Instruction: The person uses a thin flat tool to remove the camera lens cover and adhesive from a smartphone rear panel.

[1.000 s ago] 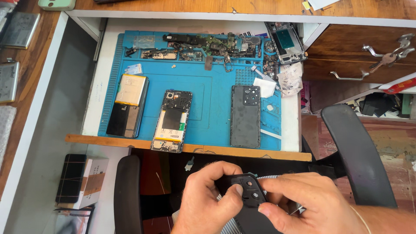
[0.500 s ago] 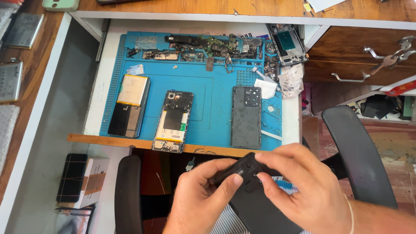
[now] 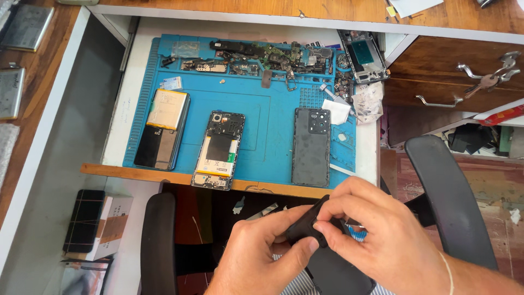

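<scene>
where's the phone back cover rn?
In the head view, the dark back cover lies flat on the right part of the blue mat, right of the opened phone and just above both hands, untouched.

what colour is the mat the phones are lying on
Blue. The mat shows clearly in the head view, with opened phones and small parts lying on it.

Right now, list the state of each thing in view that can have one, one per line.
left hand: closed on the small black part.
right hand: fingertips pinching the same part.
small black part: held in both hands, above the lap.
opened phone: back off, insides exposed, flat on the blue mat.
back cover: detached, flat on the mat.
battery: removed, resting on a dark phone body.
desk drawer: shut, keys hanging in its lock.
</scene>
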